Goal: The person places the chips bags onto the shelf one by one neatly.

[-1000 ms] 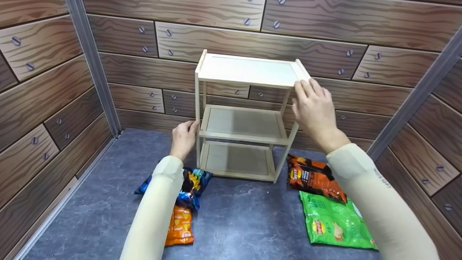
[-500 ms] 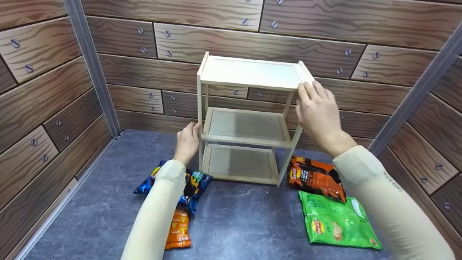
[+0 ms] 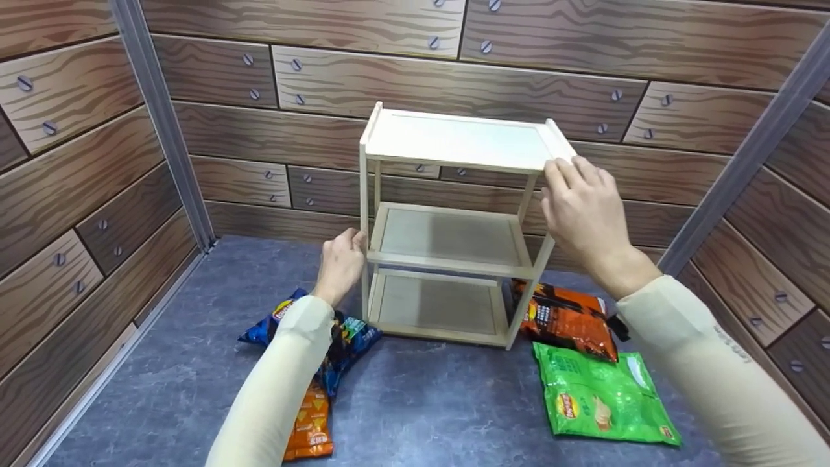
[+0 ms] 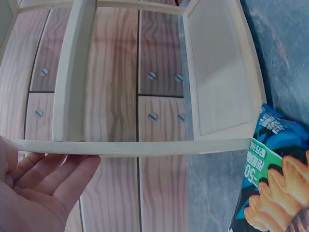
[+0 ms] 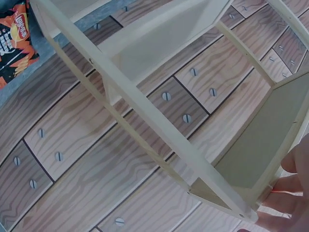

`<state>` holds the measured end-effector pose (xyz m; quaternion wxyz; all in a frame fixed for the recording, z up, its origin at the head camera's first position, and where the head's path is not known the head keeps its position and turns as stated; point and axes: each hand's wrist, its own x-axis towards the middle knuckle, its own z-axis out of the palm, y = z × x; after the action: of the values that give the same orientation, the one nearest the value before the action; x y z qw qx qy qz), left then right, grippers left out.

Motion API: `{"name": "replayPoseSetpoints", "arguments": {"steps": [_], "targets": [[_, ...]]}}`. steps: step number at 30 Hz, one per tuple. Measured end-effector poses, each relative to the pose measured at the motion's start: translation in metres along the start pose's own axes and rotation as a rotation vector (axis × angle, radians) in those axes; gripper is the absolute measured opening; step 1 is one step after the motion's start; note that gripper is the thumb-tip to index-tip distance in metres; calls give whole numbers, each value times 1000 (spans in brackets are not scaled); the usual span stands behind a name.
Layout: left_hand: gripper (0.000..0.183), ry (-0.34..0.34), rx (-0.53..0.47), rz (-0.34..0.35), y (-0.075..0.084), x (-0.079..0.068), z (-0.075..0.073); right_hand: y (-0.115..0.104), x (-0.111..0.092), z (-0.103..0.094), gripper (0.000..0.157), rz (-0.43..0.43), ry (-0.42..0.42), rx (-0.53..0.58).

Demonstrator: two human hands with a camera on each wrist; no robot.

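Note:
A pale wooden three-tier shelf point(image 3: 454, 241) stands upright on the dark floor, its tiers bare. My right hand point(image 3: 587, 207) grips its top right edge, fingers over the rim; in the right wrist view, the right hand point(image 5: 289, 188) shows only partly. My left hand point(image 3: 340, 264) holds the left front post about mid-height. In the left wrist view, the fingers of my left hand point(image 4: 48, 188) pass behind that post point(image 4: 169, 148). A blue chip bag point(image 3: 350, 340) lies near the shelf's left foot, partly under my left forearm. A red-and-black chip bag point(image 3: 570, 321) lies beside the right leg.
A green chip bag point(image 3: 603, 395) lies on the right, in front of the red-and-black one. An orange snack bag point(image 3: 310, 425) is partly hidden by my left forearm. Wood-patterned walls point(image 3: 415, 81) enclose the floor point(image 3: 415, 408) at the back and both sides.
The shelf has shifted nearer to me and a little to the right, with both hands moving along on it. The blue and orange bags at the left have shifted slightly.

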<state>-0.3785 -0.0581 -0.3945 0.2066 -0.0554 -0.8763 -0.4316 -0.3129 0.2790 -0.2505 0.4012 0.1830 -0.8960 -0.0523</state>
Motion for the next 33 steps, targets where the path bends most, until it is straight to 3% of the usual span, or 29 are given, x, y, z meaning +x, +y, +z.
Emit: {"name": "replayPoseSetpoints", "arguments": {"steps": [9,14,28,33], "targets": [[30,-22,-10,27,4,-13,-4,3,-2,-11,21,-34,72,-3],[29,-38,-9,55,8,-20,-3,3,-3,-18,23,-65,93,-42],[30,-88,-30,79,10,-33,-8,-5,-1,-44,41,-96,-22,-121],[30,-73,-22,98,8,-35,-7,-5,3,-43,41,-98,-40,-84]]}}
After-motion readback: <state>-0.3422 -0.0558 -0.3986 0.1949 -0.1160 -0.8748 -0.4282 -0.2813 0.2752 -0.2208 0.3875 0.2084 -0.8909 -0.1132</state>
